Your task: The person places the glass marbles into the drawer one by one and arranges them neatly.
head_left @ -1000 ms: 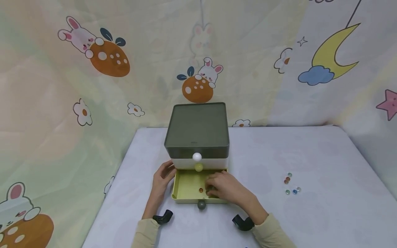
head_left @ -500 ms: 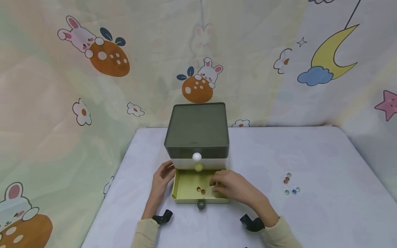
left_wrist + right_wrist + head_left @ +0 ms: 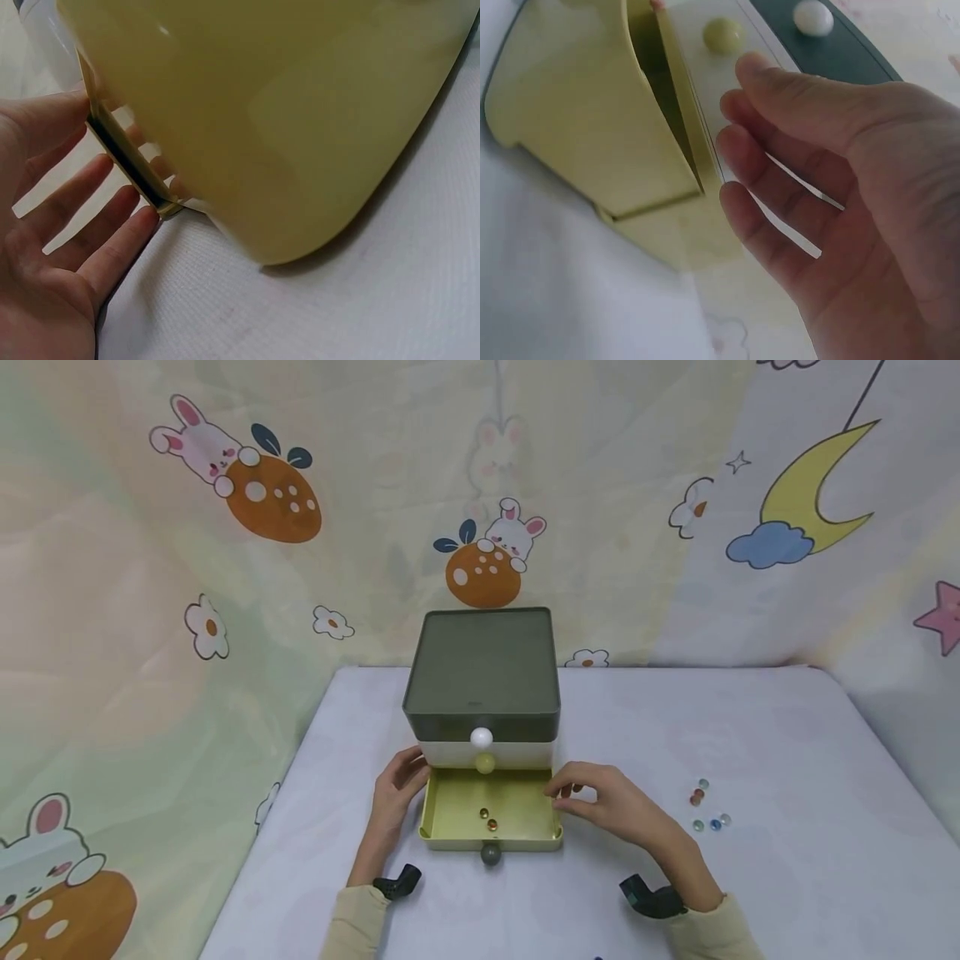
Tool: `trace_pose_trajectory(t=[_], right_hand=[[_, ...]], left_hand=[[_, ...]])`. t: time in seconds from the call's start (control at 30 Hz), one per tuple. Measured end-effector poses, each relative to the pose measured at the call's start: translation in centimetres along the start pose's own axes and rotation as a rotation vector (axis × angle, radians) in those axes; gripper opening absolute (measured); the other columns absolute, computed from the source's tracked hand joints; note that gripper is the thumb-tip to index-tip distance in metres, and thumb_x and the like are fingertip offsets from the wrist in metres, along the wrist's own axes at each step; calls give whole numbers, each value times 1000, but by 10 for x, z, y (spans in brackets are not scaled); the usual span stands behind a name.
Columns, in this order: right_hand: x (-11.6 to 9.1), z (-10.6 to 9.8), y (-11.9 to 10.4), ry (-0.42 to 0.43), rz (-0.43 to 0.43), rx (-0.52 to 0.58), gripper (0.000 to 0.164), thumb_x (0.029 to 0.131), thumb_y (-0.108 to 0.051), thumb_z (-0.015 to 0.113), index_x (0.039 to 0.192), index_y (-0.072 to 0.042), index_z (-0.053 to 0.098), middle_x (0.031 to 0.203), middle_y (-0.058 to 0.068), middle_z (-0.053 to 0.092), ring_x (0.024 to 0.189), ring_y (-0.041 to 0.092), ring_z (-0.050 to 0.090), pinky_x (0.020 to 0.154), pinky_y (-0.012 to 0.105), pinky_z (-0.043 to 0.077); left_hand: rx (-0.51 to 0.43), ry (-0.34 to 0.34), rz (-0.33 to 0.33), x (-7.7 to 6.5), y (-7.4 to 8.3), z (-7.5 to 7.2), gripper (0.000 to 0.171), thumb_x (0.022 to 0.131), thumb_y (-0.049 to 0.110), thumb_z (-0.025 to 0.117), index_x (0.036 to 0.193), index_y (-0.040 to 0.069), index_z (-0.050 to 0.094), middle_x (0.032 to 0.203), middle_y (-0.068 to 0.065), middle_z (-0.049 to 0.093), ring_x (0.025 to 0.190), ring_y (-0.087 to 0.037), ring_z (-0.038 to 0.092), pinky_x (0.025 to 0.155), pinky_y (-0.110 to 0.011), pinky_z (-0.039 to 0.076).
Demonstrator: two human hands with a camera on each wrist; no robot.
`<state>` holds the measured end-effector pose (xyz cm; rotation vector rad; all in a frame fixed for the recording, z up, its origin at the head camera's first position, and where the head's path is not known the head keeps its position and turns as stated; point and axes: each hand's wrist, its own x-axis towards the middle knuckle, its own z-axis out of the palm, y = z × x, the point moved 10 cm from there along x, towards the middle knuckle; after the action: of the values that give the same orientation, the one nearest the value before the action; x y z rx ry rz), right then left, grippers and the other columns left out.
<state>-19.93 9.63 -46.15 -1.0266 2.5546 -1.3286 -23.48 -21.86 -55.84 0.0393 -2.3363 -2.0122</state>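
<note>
A small drawer cabinet (image 3: 483, 668) with a dark green top stands mid-table, its yellow bottom drawer (image 3: 450, 793) pulled out. Two amber glass marbles (image 3: 492, 825) lie in that drawer. My left hand (image 3: 393, 793) rests at the cabinet's lower left side; in the left wrist view its fingers (image 3: 112, 247) are fairly straight against the yellow edge behind the drawer. My right hand (image 3: 607, 797) hovers by the drawer's right wall, fingers loosely bent. In the right wrist view, nothing shows between the thumb and fingers of the right hand (image 3: 840, 165).
Several glass marbles (image 3: 699, 825) in green, orange, blue and clear lie on the white tablecloth (image 3: 787, 760) to the right. Round knobs, one white (image 3: 482, 738), one yellow-green (image 3: 485, 763) and one dark grey (image 3: 491, 854), jut from the drawers. A printed curtain (image 3: 600, 527) hangs behind.
My right hand has drawn back rightward out of the drawer, where two amber marbles are now seen in place of one. The left hand has stayed at the cabinet's side.
</note>
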Motion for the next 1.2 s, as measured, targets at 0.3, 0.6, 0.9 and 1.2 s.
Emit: trace_pose_trajectory(t=[0.3, 0.6, 0.9, 1.2], right_hand=[[-32, -35, 34, 137, 140, 8, 16, 94, -24, 78, 108, -31, 74, 105, -2, 76, 97, 7, 65, 89, 33, 59], [-82, -75, 63, 334, 271, -12, 17, 97, -17, 76, 113, -18, 75, 109, 6, 76, 100, 2, 65, 90, 18, 51], [-121, -99, 83, 459, 357, -81, 24, 97, -17, 76, 121, -14, 72, 111, -3, 75, 99, -6, 60, 83, 10, 44], [-146, -112, 110, 412, 518, -174, 42, 98, -37, 74, 135, -18, 66, 123, -29, 58, 110, -19, 42, 84, 16, 40]], left_hand=[[-9, 15, -14, 1, -1, -6, 41, 100, 24, 72, 139, 23, 62, 145, 4, 62, 134, -8, 58, 105, -20, 53], [3, 13, -11, 1, -2, -5, 44, 99, 29, 73, 141, 23, 61, 147, 2, 62, 139, -17, 56, 106, -21, 53], [-9, 9, -7, 0, -3, -2, 42, 99, 24, 73, 139, 23, 61, 146, 2, 62, 135, -11, 58, 106, -21, 52], [-13, 4, 4, 1, 0, -1, 41, 100, 22, 72, 140, 20, 61, 146, -1, 63, 134, -11, 58, 105, -19, 52]])
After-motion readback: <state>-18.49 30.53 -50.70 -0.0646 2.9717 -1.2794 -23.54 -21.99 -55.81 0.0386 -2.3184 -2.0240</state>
